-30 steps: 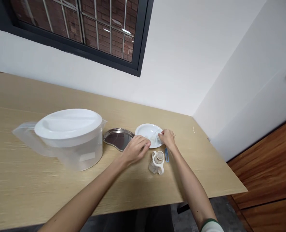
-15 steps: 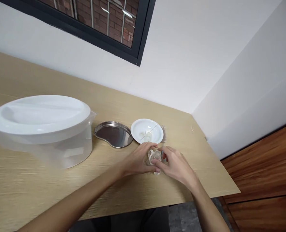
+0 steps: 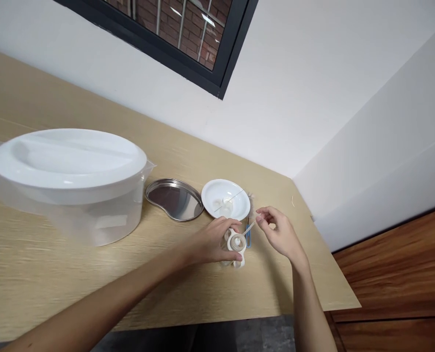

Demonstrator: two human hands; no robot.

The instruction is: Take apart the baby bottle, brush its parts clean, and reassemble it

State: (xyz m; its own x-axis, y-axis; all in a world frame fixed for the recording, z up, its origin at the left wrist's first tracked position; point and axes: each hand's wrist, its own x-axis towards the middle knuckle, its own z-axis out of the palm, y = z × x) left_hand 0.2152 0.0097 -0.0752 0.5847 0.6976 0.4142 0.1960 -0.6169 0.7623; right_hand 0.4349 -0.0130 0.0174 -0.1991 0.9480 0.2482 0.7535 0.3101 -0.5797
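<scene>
My left hand (image 3: 215,242) is wrapped round a clear baby bottle (image 3: 238,243) with white side handles. The bottle stands open-mouthed near the table's front edge, and its lower part is partly hidden by my fingers. My right hand (image 3: 279,232), just to the right, pinches the end of a thin translucent straw (image 3: 249,228), whose other end reaches the bottle's mouth. Behind the bottle, a white bowl (image 3: 207,191) holds small pale parts and a thin rod. Beside the bottle lies a small brush with a blue loop handle (image 3: 248,241).
A large clear pitcher (image 3: 125,220) with a white lid stands at the left. Between it and the bowl lies a steel kidney-shaped tray (image 3: 184,208). A thin white piece (image 3: 292,201) rests near the table's right edge. Walls border the table behind and to the right.
My hands have come from the bowl to the bottle. My left hand has taken hold of it; my right hand has drawn back rightward, with the straw now stretched from the bottle's mouth.
</scene>
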